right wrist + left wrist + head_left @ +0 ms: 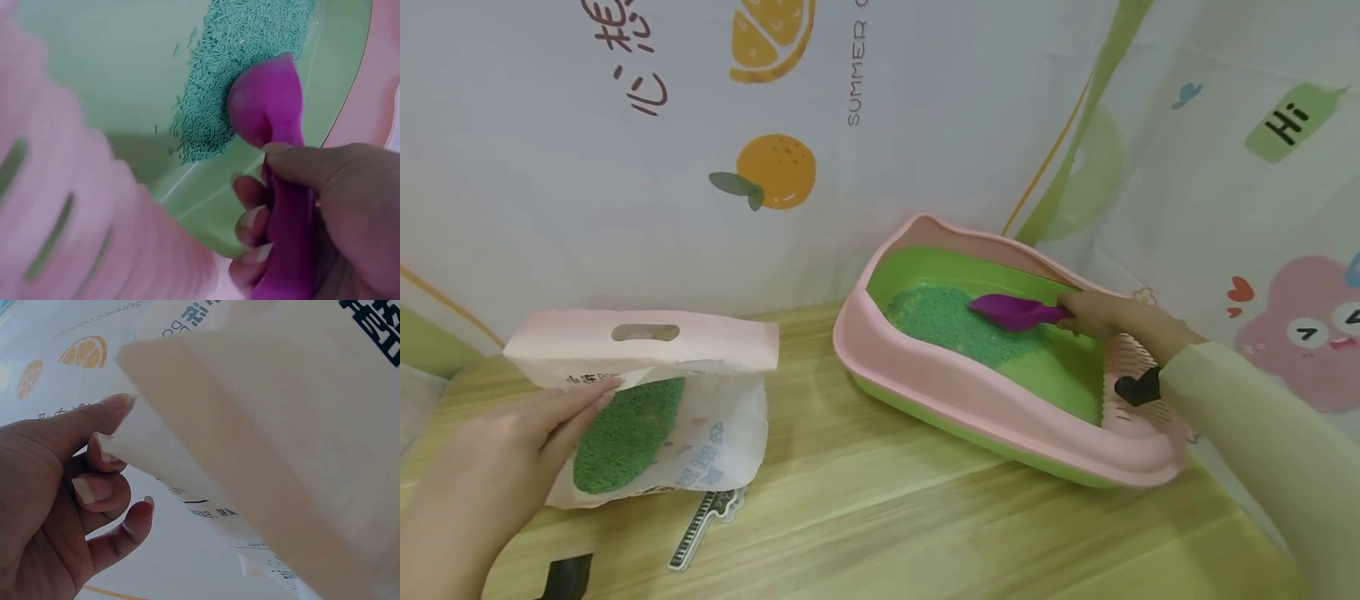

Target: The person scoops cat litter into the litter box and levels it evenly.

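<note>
At the left stands an opened paper bag with a pale pink top and a cut-out handle hole; green pellets show inside it. My left hand pinches the edge of the bag's opening between thumb and index finger, its other fingers loosely curled in the left wrist view. On the right, my right hand grips the handle of a purple scoop inside a litter box with a pink rim and green base. The scoop's bowl rests against the heap of green pellets, its hollow turned away in the right wrist view.
A flat clip with a piano-key pattern lies on the wood-grain table, partly under the bag. A slatted pink step forms the litter box's near right end. Behind hangs a white printed cloth.
</note>
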The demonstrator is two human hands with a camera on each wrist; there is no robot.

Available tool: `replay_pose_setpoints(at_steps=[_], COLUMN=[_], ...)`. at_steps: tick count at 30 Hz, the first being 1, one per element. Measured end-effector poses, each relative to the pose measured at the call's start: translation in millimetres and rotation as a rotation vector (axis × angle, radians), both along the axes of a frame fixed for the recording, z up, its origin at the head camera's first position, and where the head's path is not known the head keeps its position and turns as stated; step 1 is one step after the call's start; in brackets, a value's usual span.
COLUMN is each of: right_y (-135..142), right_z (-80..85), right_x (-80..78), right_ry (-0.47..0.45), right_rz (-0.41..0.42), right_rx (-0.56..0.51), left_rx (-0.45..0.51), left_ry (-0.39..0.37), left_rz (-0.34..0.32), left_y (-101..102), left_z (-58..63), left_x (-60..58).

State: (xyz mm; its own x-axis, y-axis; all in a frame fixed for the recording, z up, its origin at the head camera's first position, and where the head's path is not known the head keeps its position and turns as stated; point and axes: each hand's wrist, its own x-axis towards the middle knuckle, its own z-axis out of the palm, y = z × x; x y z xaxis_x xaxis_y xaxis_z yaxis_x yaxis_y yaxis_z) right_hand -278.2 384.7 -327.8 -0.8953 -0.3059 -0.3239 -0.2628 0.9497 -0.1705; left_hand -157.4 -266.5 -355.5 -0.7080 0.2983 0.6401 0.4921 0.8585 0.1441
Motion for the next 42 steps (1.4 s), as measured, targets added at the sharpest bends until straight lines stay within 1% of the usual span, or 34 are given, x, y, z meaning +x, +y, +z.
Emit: replay_pose_setpoints(at_steps=[2, 4, 7, 9, 10, 14, 17, 19, 21, 23, 25, 28, 32, 36, 39, 42], right_y=[1, 1, 2, 1, -1, -8, -15, -18, -20, -19, -17, -12, -9, -10, -13, -16], right_z=[1.8, 3.2, 4.8, 7.1, 8.3, 13.8, 17.2, 18.7, 19.0, 19.2, 19.7, 21.2, 22.6, 21.7, 21.0, 20.5], right_x=[3.1, 5.7, 10.0, 13.6, 15.1, 19.9, 23.6, 26.8, 30.1, 33.4, 37.1, 43.3, 51.7, 58.7, 63.6, 67.4], right_ry=[0.015, 0.001, -0.068, -0.146, -0.183, -0.281, -0.328, -0.359, -0.367, -0.347, -0.300, -0.215, -0.128, -0.030, 0.055, 0.110], right_rz=[0.005, 0.000, -0.006, -0.004, 0.008, 0.082, 0.125, 0.131, 0.136, 0.131, 0.110, 0.046, -0.037, -0.060, -0.061, -0.051], right_rx=[0.015, 0.016, 0.009, 0.003, 0.001, 0.005, 0.008, -0.001, -0.014, -0.031, -0.049, -0.081, -0.125, -0.136, -0.127, -0.119], left_rx=[0.001, 0.002, 0.001, -0.002, -0.002, -0.010, -0.014, -0.013, -0.013, -0.016, -0.024, -0.028, -0.017, -0.012, -0.014, -0.028], left_ry=[0.017, 0.012, 0.000, -0.014, -0.019, -0.034, -0.048, -0.055, -0.053, -0.051, -0.051, -0.068, -0.096, -0.120, -0.127, -0.135], left_rz=[-0.002, 0.005, 0.016, 0.024, 0.025, 0.027, 0.031, 0.035, 0.037, 0.040, 0.044, 0.043, 0.032, 0.029, 0.023, 0.015], left_y=[1, 2, 3, 3, 3, 2, 1, 1, 1, 1, 1, 1, 2, 2, 2, 2], left_z=[2.0, 4.3, 6.8, 7.9, 8.3, 9.6, 9.8, 9.8, 9.5, 8.9, 7.9, 5.9, 3.6, 2.6, 2.9, 3.2], left_x=[0.6, 2.3, 4.1, 4.9, 5.1, 6.0, 6.8, 7.1, 6.9, 6.8, 6.5, 6.5, 6.1, 6.3, 6.9, 7.7])
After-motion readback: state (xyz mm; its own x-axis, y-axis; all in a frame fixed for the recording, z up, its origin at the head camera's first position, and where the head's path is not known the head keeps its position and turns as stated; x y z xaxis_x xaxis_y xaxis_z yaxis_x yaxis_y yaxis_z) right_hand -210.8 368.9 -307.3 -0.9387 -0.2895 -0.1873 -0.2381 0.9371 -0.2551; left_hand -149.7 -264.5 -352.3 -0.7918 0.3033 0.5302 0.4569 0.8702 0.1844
